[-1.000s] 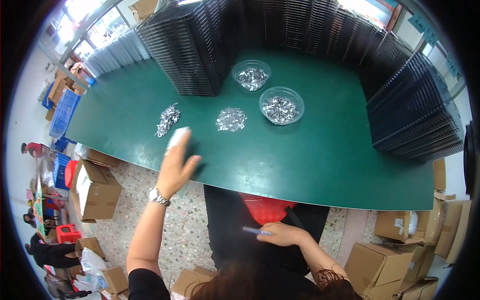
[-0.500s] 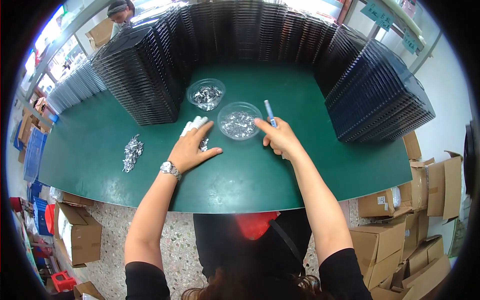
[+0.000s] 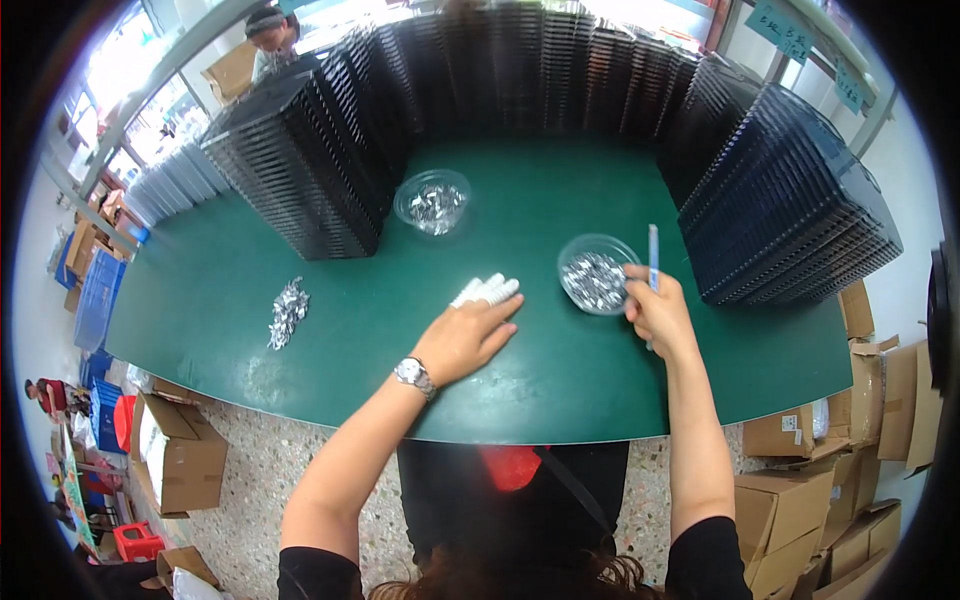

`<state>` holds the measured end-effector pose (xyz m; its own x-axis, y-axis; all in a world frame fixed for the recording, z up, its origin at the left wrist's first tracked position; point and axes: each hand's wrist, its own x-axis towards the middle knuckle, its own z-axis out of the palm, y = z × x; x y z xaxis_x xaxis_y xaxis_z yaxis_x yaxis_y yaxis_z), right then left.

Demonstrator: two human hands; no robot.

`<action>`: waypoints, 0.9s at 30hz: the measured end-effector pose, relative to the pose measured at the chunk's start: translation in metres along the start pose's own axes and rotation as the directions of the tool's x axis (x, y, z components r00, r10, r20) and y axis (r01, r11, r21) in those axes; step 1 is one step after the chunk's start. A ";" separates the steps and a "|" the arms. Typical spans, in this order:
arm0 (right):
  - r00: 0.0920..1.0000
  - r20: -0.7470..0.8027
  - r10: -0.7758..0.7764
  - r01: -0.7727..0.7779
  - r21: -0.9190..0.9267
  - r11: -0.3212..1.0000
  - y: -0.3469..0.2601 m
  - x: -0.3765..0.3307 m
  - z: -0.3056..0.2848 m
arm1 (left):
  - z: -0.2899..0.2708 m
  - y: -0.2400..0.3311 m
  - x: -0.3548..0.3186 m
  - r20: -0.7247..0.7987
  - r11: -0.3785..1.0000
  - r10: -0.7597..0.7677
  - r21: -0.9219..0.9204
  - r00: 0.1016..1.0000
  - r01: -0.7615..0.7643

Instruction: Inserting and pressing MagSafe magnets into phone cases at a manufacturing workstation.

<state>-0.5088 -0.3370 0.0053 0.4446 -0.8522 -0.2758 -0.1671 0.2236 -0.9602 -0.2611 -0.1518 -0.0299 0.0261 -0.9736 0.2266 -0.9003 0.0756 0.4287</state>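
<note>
Bowl [image 3: 597, 275] now at pen-gripping right hand [image 3: 655, 312]; left hand [image 3: 465, 338] flat, open, as before.

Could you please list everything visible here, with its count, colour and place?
table: one, green, centre.
tray stacks: many, black, ringing the table's far side.
bowls: two, clear, holding silvery bits; one far, one by the right hand.
loose pile: one, silvery, table's left.
cardboard boxes: several, brown, floor on both sides.
wristwatch: one, silver, left wrist.
pen: one, blue-white, in right hand.
left hand: flat on table, white fingertip covers.
right hand: gripping pen.
</note>
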 end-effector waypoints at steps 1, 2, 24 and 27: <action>0.999 -0.032 -0.010 0.010 0.023 1.000 0.003 -0.012 -0.021 | -0.011 0.028 0.010 0.153 0.986 -0.127 -0.087 0.980 0.142; 0.998 -0.057 -0.021 0.022 0.026 0.999 0.008 -0.026 -0.037 | -0.003 0.036 0.012 0.158 0.991 -0.082 -0.093 0.984 0.098; 0.979 -0.112 -0.172 0.188 0.827 0.529 0.086 -0.090 -0.199 | 0.069 0.129 0.054 0.067 0.948 0.309 -0.100 0.949 -0.301; 0.965 -0.118 -0.235 0.196 0.919 0.343 0.092 -0.095 -0.208 | 0.071 0.136 0.053 0.067 0.944 0.324 -0.093 0.944 -0.318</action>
<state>-0.7491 -0.3339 -0.0475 0.3644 -0.9306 -0.0355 0.8381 0.3443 -0.4231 -0.4126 -0.2080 -0.0215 -0.2967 -0.9087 0.2938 -0.8172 0.4007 0.4143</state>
